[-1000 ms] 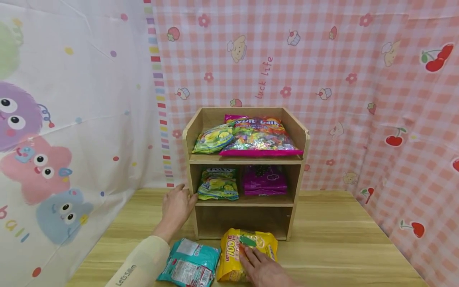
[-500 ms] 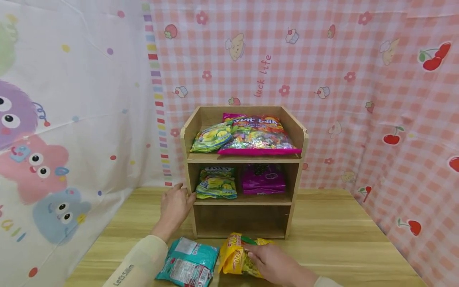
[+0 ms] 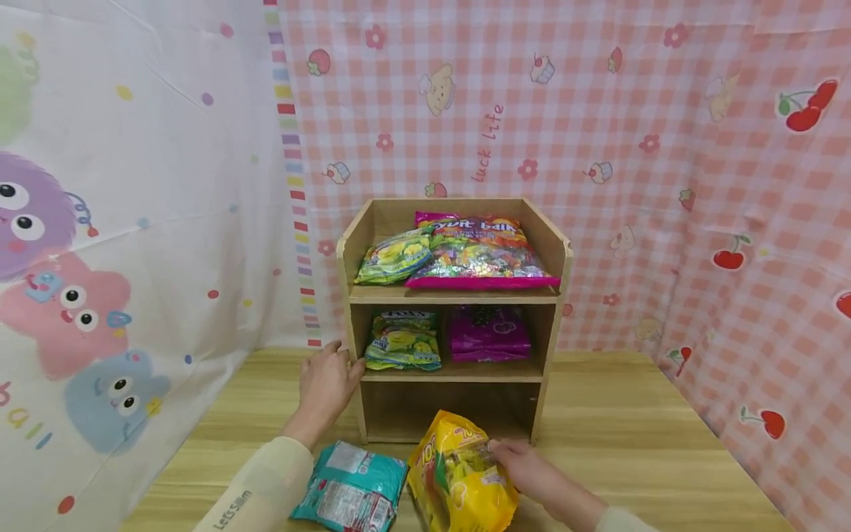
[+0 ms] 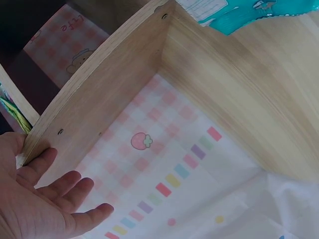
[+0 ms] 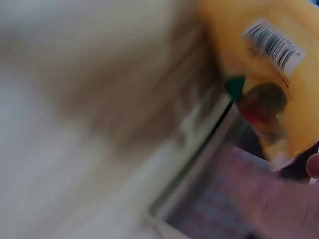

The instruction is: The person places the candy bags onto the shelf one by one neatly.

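My right hand (image 3: 532,473) grips a yellow candy bag (image 3: 459,499) at its right side and holds it tilted in front of the wooden shelf (image 3: 452,297). In the right wrist view the bag (image 5: 306,94) shows a barcode, and the hand (image 5: 271,196) is blurred. With its thumb and index finger, my left hand (image 3: 327,383) pinches the shelf's left side panel near the middle board. The left wrist view has the hand (image 4: 50,199) at the panel edge, its other fingers loosely bent outside. Beside the yellow bag a teal bag (image 3: 352,488) lies on the table.
On the top tier are a green-yellow candy bag (image 3: 397,256) and a large pink-edged candy bag (image 3: 485,255). The middle tier holds another green-yellow bag (image 3: 403,343) and a purple bag (image 3: 490,336). Patterned cloth (image 3: 572,111) hangs behind and at both sides of the table (image 3: 612,428).
My right hand went from lying on the flat yellow bag to gripping its side, and the bag has turned and tipped up. The left hand stays at the shelf's side panel.
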`<control>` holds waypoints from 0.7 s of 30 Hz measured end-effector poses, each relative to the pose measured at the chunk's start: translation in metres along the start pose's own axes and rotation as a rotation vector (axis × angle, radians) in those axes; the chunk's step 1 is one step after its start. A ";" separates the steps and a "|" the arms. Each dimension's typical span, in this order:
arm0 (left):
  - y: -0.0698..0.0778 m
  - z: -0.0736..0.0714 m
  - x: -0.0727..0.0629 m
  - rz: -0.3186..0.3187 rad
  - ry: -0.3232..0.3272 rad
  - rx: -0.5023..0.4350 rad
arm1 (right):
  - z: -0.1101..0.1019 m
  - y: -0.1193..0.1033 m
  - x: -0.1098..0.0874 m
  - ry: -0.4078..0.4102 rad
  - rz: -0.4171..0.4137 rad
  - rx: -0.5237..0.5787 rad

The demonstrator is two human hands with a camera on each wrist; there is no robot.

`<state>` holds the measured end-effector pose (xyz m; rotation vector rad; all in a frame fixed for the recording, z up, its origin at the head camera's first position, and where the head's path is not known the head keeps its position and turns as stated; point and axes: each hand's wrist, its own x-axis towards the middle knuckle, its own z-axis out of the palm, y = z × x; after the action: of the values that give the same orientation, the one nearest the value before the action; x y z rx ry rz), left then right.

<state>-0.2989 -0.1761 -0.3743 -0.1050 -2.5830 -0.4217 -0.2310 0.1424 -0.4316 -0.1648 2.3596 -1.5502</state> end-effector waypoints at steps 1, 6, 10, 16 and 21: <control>0.000 0.000 0.000 -0.001 -0.003 0.000 | -0.001 0.001 0.000 0.045 -0.008 -0.093; -0.001 0.001 0.000 -0.005 0.007 -0.007 | 0.002 0.003 -0.004 0.149 -0.048 -0.337; 0.001 0.000 0.000 0.001 0.010 -0.017 | 0.006 0.011 -0.001 0.182 -0.017 -0.337; 0.001 0.000 -0.001 -0.006 0.007 -0.015 | 0.000 0.031 0.009 0.176 0.050 -0.246; 0.001 0.000 -0.001 -0.008 -0.003 -0.016 | -0.004 0.041 0.014 0.206 0.070 -0.137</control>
<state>-0.2982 -0.1746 -0.3747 -0.1014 -2.5844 -0.4451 -0.2424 0.1592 -0.4705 0.0501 2.6009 -1.4350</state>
